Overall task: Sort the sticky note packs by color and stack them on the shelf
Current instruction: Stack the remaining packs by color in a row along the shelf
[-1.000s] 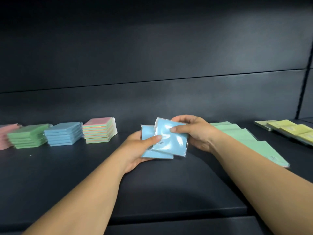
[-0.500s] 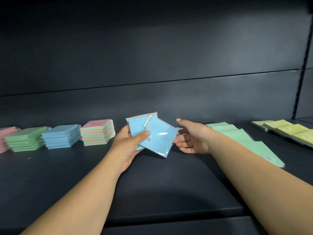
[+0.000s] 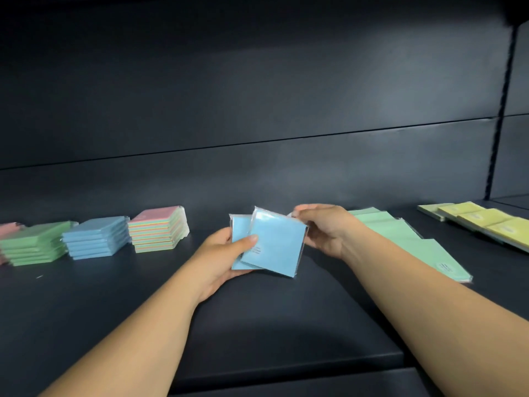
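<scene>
My left hand (image 3: 221, 255) grips two blue sticky note packs (image 3: 274, 245) in clear wrap, thumb on top, just above the dark shelf (image 3: 257, 319). My right hand (image 3: 323, 230) holds the right edge of the top blue pack with its fingertips. Sorted stacks stand at the left: a blue stack (image 3: 97, 237), a green stack (image 3: 34, 245), a pink-topped multicolour stack (image 3: 159, 227), and a pink stack (image 3: 8, 229) at the frame edge. Loose green packs (image 3: 400, 239) lie in a row behind my right forearm.
Yellow packs (image 3: 483, 219) lie in a row at the far right of the shelf. The shelf's back panel (image 3: 257, 124) rises behind everything, with a slotted upright (image 3: 501, 110) at the right. The shelf's front edge runs below my forearms.
The blue packs have come back right and down in my left hand. My right hand, open and apart half a second ago, has closed its fingers onto the top pack's right edge.
</scene>
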`<state>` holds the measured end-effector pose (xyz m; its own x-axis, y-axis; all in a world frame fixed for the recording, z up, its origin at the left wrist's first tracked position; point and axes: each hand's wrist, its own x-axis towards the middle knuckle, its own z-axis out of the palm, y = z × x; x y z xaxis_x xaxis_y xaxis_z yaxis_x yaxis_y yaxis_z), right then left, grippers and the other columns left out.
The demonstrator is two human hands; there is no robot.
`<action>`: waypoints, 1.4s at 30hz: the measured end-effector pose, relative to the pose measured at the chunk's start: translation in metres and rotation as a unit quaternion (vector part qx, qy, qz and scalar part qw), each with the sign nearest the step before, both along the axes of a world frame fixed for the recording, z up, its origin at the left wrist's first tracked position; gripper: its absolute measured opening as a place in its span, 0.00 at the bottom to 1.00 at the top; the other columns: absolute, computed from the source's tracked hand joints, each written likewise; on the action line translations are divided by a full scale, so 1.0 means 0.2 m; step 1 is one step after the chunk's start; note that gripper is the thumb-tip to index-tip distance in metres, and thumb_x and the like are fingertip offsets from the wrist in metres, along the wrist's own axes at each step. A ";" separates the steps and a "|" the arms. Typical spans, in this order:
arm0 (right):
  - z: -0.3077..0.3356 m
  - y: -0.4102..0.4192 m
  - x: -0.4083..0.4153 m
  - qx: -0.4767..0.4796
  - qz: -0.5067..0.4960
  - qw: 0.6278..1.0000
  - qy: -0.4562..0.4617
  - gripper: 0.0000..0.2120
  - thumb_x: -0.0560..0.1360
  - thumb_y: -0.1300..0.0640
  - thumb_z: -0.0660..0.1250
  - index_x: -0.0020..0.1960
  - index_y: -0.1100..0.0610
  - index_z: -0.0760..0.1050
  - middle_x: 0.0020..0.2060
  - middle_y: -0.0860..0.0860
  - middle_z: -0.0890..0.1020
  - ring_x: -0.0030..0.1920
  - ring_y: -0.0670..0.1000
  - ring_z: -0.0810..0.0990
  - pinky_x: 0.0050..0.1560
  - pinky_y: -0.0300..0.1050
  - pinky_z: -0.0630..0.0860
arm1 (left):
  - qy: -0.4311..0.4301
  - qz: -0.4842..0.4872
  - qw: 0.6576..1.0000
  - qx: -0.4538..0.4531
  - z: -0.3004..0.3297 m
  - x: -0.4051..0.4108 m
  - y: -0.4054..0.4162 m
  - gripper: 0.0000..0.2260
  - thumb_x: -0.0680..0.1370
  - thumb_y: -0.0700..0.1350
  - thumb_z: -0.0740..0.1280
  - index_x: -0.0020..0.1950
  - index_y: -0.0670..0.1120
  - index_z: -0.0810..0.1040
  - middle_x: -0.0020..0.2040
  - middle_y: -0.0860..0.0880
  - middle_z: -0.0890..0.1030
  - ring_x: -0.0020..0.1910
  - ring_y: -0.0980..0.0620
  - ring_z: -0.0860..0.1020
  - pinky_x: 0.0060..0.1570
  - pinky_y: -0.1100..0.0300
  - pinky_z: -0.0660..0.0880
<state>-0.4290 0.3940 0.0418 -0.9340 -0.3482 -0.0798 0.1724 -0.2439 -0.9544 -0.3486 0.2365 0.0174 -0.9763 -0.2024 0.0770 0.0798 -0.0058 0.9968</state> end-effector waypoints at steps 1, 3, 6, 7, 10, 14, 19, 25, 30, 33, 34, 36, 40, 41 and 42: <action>0.01 0.00 0.00 -0.039 -0.013 0.999 0.005 0.11 0.74 0.72 0.61 0.39 0.59 0.73 0.33 0.53 0.77 0.32 0.49 0.75 0.24 0.33 0.75 | -0.011 -0.007 1.000 0.007 0.00 0.00 0.00 0.07 0.77 0.39 0.64 0.53 0.45 0.77 0.49 0.46 0.84 0.49 0.49 0.82 0.49 0.54 0.79; 0.02 0.00 0.01 -0.095 -0.038 0.994 0.023 0.10 0.74 0.73 0.63 0.39 0.59 0.74 0.33 0.54 0.77 0.31 0.49 0.77 0.26 0.35 0.76 | -0.024 -0.021 0.999 0.025 0.00 -0.01 0.01 0.09 0.77 0.40 0.64 0.56 0.45 0.77 0.52 0.45 0.83 0.51 0.47 0.81 0.53 0.52 0.77; 0.01 -0.05 0.04 -0.107 -0.061 0.990 0.070 0.10 0.74 0.71 0.64 0.38 0.59 0.75 0.32 0.54 0.78 0.25 0.48 0.77 0.27 0.36 0.74 | -0.023 -0.041 0.998 0.032 0.00 -0.01 0.02 0.10 0.76 0.42 0.65 0.57 0.45 0.77 0.53 0.45 0.83 0.52 0.47 0.81 0.53 0.52 0.77; 0.01 -0.07 0.05 -0.095 -0.062 0.990 0.086 0.10 0.75 0.70 0.64 0.38 0.59 0.75 0.32 0.54 0.78 0.26 0.48 0.77 0.28 0.36 0.75 | -0.019 -0.043 0.998 0.031 0.00 -0.02 0.03 0.10 0.76 0.43 0.65 0.57 0.46 0.77 0.52 0.46 0.83 0.52 0.47 0.81 0.53 0.51 0.76; -0.01 -0.13 0.08 -0.077 -0.072 0.987 0.119 0.10 0.76 0.67 0.64 0.39 0.57 0.77 0.35 0.53 0.81 0.33 0.51 0.79 0.39 0.43 0.79 | -0.006 -0.032 0.999 0.021 -0.01 -0.04 0.06 0.07 0.76 0.43 0.66 0.53 0.48 0.79 0.47 0.48 0.85 0.46 0.49 0.83 0.55 0.49 0.75; -0.02 -0.13 0.08 -0.035 -0.133 0.975 0.173 0.12 0.76 0.65 0.64 0.38 0.52 0.77 0.36 0.48 0.81 0.34 0.47 0.79 0.39 0.39 0.78 | -0.007 0.000 0.999 0.045 -0.01 -0.05 0.06 0.05 0.75 0.42 0.66 0.49 0.44 0.79 0.41 0.47 0.85 0.40 0.51 0.84 0.44 0.55 0.80; -0.06 -0.16 0.04 -0.021 -0.147 0.974 0.173 0.06 0.76 0.63 0.65 0.43 0.53 0.74 0.38 0.46 0.78 0.39 0.47 0.78 0.40 0.36 0.75 | -0.031 0.060 0.994 0.091 -0.01 -0.04 0.05 0.04 0.73 0.42 0.70 0.44 0.41 0.79 0.35 0.46 0.85 0.33 0.52 0.83 0.35 0.60 0.79; -0.07 -0.14 0.04 0.018 0.035 0.999 0.005 0.13 0.75 0.49 0.67 0.50 0.58 0.78 0.39 0.52 0.82 0.35 0.50 0.81 0.33 0.40 0.76 | 0.008 0.049 0.994 0.102 0.02 -0.03 0.05 0.03 0.75 0.40 0.67 0.43 0.42 0.79 0.33 0.47 0.84 0.30 0.53 0.83 0.29 0.63 0.79; -0.06 -0.13 0.03 -0.054 0.044 0.997 0.035 0.04 0.76 0.61 0.65 0.44 0.60 0.77 0.32 0.52 0.83 0.29 0.50 0.81 0.33 0.41 0.78 | -0.011 0.031 0.995 0.093 0.02 -0.03 0.05 0.04 0.76 0.41 0.67 0.45 0.42 0.79 0.35 0.46 0.85 0.33 0.52 0.83 0.31 0.61 0.79; -0.05 -0.13 0.03 -0.104 0.042 0.993 0.040 0.09 0.76 0.70 0.61 0.50 0.60 0.76 0.37 0.54 0.82 0.33 0.51 0.81 0.32 0.40 0.79 | -0.041 0.030 0.993 0.105 0.01 -0.03 0.05 0.06 0.75 0.43 0.68 0.46 0.40 0.78 0.35 0.45 0.85 0.32 0.51 0.83 0.29 0.61 0.79; -0.05 -0.13 0.03 -0.110 0.039 0.992 0.041 0.12 0.75 0.71 0.60 0.52 0.59 0.75 0.38 0.54 0.82 0.34 0.51 0.80 0.32 0.40 0.78 | -0.050 0.030 0.993 0.104 0.01 -0.02 0.05 0.07 0.75 0.43 0.68 0.46 0.40 0.78 0.36 0.45 0.85 0.32 0.51 0.83 0.29 0.61 0.79; -0.03 -0.12 0.03 -0.127 0.033 0.990 0.047 0.16 0.75 0.74 0.58 0.54 0.56 0.74 0.41 0.54 0.80 0.38 0.51 0.80 0.36 0.41 0.78 | -0.056 0.030 0.994 0.087 0.01 -0.02 0.05 0.08 0.75 0.45 0.68 0.46 0.40 0.78 0.36 0.46 0.85 0.33 0.52 0.84 0.31 0.61 0.79; -0.01 -0.11 0.03 -0.149 0.034 0.983 0.097 0.16 0.75 0.74 0.60 0.56 0.57 0.73 0.42 0.51 0.80 0.39 0.50 0.80 0.41 0.43 0.77 | -0.044 0.026 0.997 0.060 0.01 -0.02 0.06 0.07 0.77 0.49 0.65 0.50 0.46 0.78 0.40 0.48 0.85 0.39 0.51 0.83 0.37 0.57 0.78; -0.01 -0.11 0.04 -0.136 0.043 0.983 0.115 0.14 0.75 0.72 0.62 0.56 0.58 0.74 0.41 0.51 0.81 0.37 0.50 0.80 0.40 0.43 0.77 | -0.034 0.028 0.998 0.049 0.01 -0.03 0.05 0.07 0.77 0.50 0.64 0.50 0.48 0.78 0.41 0.49 0.85 0.41 0.51 0.83 0.38 0.57 0.77; -0.02 -0.11 0.04 -0.120 0.050 0.983 0.128 0.12 0.75 0.70 0.63 0.56 0.59 0.74 0.41 0.52 0.82 0.36 0.50 0.81 0.39 0.44 0.77 | -0.027 0.031 0.998 0.037 0.02 -0.02 0.06 0.07 0.78 0.51 0.63 0.51 0.50 0.77 0.42 0.50 0.84 0.42 0.51 0.82 0.38 0.57 0.77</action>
